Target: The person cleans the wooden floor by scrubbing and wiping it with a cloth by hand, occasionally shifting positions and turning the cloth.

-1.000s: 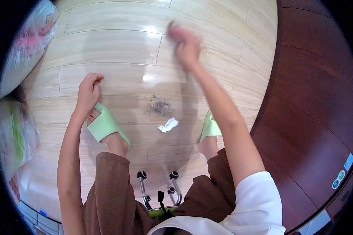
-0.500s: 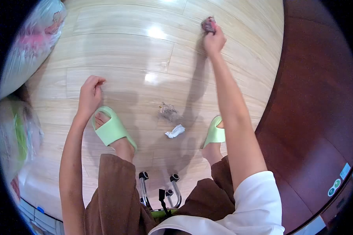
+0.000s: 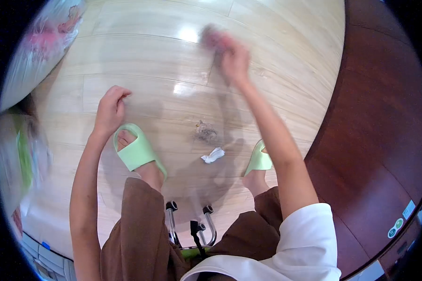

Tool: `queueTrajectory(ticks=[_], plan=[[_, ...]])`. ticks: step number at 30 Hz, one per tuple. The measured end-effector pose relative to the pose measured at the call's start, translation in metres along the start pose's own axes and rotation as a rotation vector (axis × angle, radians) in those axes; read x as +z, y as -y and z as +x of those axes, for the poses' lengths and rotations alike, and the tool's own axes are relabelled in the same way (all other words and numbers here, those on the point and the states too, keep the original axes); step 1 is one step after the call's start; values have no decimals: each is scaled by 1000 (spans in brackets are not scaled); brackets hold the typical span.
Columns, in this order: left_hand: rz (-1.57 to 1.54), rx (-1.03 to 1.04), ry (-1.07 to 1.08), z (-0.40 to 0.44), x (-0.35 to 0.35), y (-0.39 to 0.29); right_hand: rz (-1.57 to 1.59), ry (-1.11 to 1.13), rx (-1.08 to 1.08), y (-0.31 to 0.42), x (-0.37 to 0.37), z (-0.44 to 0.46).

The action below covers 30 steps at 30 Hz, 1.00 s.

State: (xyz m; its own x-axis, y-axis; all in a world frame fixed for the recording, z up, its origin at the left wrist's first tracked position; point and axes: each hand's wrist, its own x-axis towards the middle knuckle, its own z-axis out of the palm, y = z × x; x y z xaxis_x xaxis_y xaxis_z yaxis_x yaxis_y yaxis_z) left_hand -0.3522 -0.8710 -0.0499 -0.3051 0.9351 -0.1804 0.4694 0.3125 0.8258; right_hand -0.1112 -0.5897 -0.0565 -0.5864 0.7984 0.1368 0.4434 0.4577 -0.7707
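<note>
My right hand [image 3: 234,61] is blurred by motion above the floor, its fingers closed around a pink thing with grey fluff [image 3: 214,40]. The blur hides what kind of thing it is. My left hand [image 3: 111,110] hangs just beyond the toe of the left green slipper [image 3: 138,150], fingers loosely bent and the thumb apart from them, with nothing visible in it. Between my feet lies a clump of grey fluff [image 3: 206,133] on the wood-look floor. Just nearer to me is a crumpled white tissue [image 3: 213,155].
Filled clear plastic bags [image 3: 37,56] stand along the left side. A dark red-brown wooden panel [image 3: 365,131] runs down the right. The other green slipper [image 3: 258,157] is on my right foot. Chrome legs with black casters [image 3: 207,209] show below, between my legs.
My right hand has swung left and slightly nearer with the pink, fluff-covered thing in it. My left hand has hardly moved. The fluff clump and tissue remain on the floor.
</note>
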Motion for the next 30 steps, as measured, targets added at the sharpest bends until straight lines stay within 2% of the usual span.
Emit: queueTrajectory(ticks=[2,3,6,7,10,12,15,18,21,24,28,30], plan=[[32,-18,-20,-1,-7,6,-145,-242,65,-39,-15,47],[42,-40,-36,-2,-11,9,-256,-236,169,-43,-19,69],[21,-88,-90,-4,-14,10,-263,-207,10,-26,24,56],[4,-101,-108,-3,-14,9,-232,-142,-37,-6,38,43],[-44,-96,-112,-2,-7,16,27,270,-119,53,67,-31],[-79,-122,-128,-1,-1,13,11,269,-317,37,90,-96],[-134,-160,-111,-7,7,7,114,648,-136,52,56,-135],[-191,-165,-61,-13,18,-10,272,596,206,49,24,-147],[-285,-153,-22,-22,35,-28,907,313,1045,59,-3,-130],[-462,-207,66,-21,54,-54,1253,182,1130,95,-26,-113],[-757,-373,168,-15,72,-97,1525,229,1021,82,-29,-133],[-793,-427,165,-17,72,-117,1604,204,1063,92,-32,-137]])
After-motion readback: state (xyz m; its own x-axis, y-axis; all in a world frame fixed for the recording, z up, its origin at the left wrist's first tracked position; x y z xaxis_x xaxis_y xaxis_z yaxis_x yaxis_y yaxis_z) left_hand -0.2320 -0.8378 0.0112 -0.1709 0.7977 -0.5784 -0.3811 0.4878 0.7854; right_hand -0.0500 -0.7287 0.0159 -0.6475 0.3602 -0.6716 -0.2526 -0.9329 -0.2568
